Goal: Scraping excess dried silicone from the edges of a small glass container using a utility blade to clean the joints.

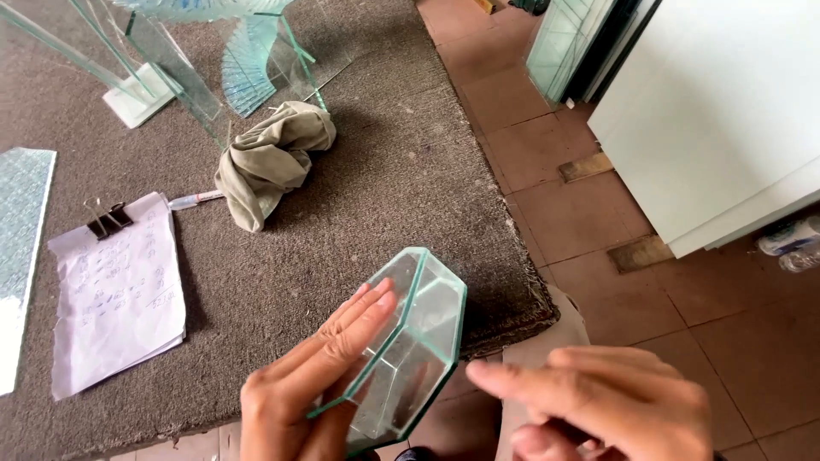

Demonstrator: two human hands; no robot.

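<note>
A small clear glass box [418, 341] with greenish edges and angled sides stands tilted on its edge at the near corner of the carpeted table [376, 179]. My left hand [312, 388] lies flat against its left face, fingers straight and together, holding it up. My right hand [598, 401] is just to the right of the box, its index finger stretched toward the box's lower right side, close to the glass; whether it touches I cannot tell.
On the carpet lie a crumpled beige cloth [269, 162], a marker pen [195, 201], clipped sheets of paper [115, 294] and a patterned glass sheet [21, 239]. Glass shelf pieces [248, 64] stand at the far edge. A white board [726, 111] leans over the tiled floor on the right.
</note>
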